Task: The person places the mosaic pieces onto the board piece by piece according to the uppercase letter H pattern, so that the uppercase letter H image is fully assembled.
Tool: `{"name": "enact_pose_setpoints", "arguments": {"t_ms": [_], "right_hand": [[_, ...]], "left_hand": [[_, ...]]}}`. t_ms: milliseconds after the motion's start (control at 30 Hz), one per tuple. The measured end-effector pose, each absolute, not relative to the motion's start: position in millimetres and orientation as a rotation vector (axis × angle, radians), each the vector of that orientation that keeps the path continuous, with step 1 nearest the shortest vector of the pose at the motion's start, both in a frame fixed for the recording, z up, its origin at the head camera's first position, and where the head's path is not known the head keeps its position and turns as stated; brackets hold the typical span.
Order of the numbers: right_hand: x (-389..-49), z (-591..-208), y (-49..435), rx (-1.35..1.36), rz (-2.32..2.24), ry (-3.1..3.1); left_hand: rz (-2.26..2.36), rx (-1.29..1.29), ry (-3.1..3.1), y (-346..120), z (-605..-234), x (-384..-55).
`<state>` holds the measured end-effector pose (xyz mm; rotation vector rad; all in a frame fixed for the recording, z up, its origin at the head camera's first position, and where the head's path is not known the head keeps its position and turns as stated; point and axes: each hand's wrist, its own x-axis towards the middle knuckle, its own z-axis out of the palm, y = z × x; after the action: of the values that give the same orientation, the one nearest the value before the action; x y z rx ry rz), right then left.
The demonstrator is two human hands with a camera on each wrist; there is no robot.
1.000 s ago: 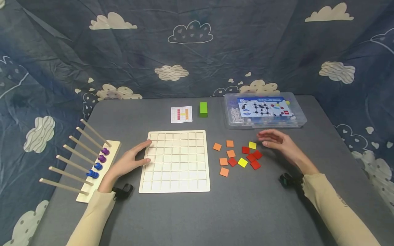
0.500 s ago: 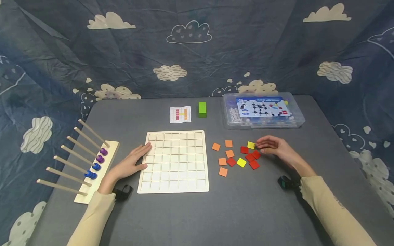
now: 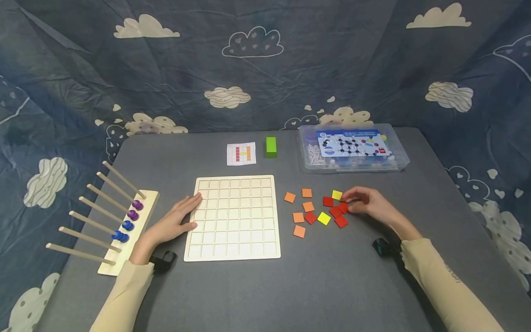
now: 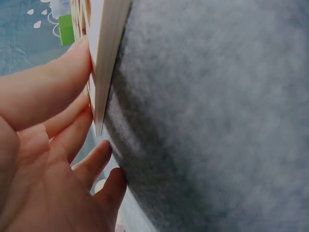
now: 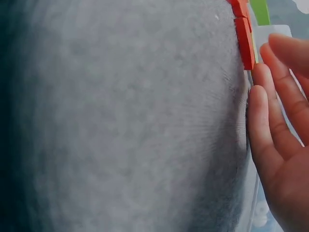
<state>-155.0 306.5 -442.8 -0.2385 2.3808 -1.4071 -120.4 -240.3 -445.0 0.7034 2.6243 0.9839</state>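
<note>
In the head view a pale wooden grid board (image 3: 232,219) lies on the table. My left hand (image 3: 172,221) rests along its left edge, fingers extended, thumb apart. The left wrist view shows the thumb and fingertips against the side of the board (image 4: 107,53). To the board's right lie loose square tiles: red tiles (image 3: 341,222), yellow tiles (image 3: 324,218) and orange tiles (image 3: 298,217). My right hand (image 3: 371,205) reaches in from the right, bent fingertips at the rightmost red tile (image 3: 342,208). In the right wrist view its fingers are relaxed beside a red tile (image 5: 245,43).
A pattern card (image 3: 241,154) and a green block (image 3: 271,147) sit behind the board. At the back right is a clear plastic box (image 3: 352,163) of small parts. A wooden peg stand (image 3: 141,212) with purple and blue pieces stands beside my left forearm.
My right hand has moved left and down to the red tiles, its fingers bending more. The left hand has settled flatter on the board's edge. The whole head view has drifted slightly.
</note>
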Motion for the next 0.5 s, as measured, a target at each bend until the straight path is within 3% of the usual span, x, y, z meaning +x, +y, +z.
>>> {"name": "enact_pose_setpoints", "arguments": {"t_ms": [500], "right_hand": [[-154.1, -442.0, 295.2, -0.342, -1.13, 2.585]], "left_hand": [[0.977, 0.621, 2.607, -241.3, -442.2, -121.2]]}}
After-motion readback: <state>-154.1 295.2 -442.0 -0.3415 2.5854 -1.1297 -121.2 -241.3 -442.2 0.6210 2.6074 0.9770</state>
